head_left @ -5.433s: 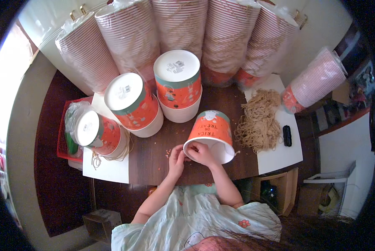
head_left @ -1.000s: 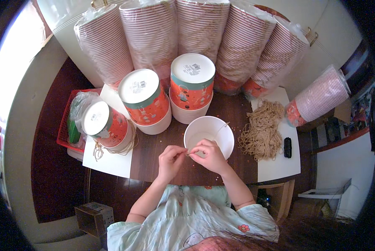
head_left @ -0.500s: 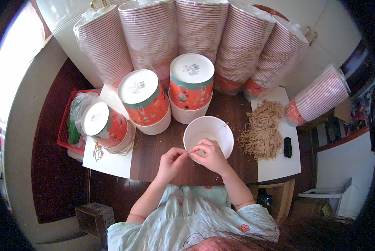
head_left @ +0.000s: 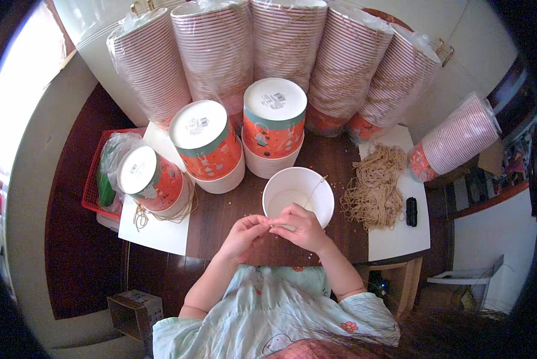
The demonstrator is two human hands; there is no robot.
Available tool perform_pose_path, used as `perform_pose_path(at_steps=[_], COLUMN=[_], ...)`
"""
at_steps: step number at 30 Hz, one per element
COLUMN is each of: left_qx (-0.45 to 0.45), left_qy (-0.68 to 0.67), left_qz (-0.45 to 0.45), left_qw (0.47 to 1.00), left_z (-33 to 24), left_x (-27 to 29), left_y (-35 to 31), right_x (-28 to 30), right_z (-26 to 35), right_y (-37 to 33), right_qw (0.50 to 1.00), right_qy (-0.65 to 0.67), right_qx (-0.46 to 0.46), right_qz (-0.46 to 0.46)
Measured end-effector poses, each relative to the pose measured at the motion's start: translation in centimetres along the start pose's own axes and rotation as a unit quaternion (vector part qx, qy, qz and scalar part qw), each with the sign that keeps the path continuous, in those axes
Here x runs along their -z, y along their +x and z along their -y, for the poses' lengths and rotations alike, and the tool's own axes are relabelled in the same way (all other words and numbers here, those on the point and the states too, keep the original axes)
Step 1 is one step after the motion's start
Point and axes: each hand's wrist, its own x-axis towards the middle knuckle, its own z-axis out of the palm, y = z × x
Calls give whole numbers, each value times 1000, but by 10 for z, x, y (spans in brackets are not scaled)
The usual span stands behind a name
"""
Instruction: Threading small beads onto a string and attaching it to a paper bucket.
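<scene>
A white paper bucket (head_left: 280,190) stands mouth-up at the table's near middle. A thin tan cord (head_left: 314,192) runs from its far right rim down across the opening to my fingers. My left hand (head_left: 244,236) and my right hand (head_left: 302,230) meet fingertip to fingertip over the near rim. Both are closed in a pinch, with the cord's end between them; the fingers hide most of it. To the right lies a tangled pile of tan cords (head_left: 375,188).
Upturned orange and green paper buckets (head_left: 205,155) stand to the left, one with cords around its base. Tall plastic-wrapped stacks of buckets (head_left: 286,45) line the back. A black object (head_left: 411,211) lies right of the cords. A red basket (head_left: 95,179) sits at far left.
My hands have shifted slightly toward me, still pinched together. The cord now shows as a straighter line from the bucket's rim to my right hand.
</scene>
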Motion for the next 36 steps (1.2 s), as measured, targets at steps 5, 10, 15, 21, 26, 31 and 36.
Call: perform_pose_path(at_steps=[5,10,15,21,26,31,36], left_qx=[1,-226,-299,-260,-225,-152,-132], left_qy=[-23,238,405,213,119,41,110], left_qz=[13,-17,-34,-39,-48,-28,23], left_qw=[1000,944,863,941,966,987,985], left_z=[1,6,1,5,0,-2,-11], left_x=[1,-3,-7,-4,2,14,4], left_y=[2,4,3,5,4,2,-5], right_x=[-1,0,-1,0,0,-1,-1], right_z=[-3,-4,-9,-6,-4,-7,-7], right_y=[-1,-1,-3,-2,-1,-2,-3], right_qw=[1000,992,987,976,971,967,964], right_qy=[-5,63,94,106,98,110,130], right_qx=[-4,-108,-125,-186,-215,-221,-228], right_qz=[-25,-27,-26,29,46,60,44])
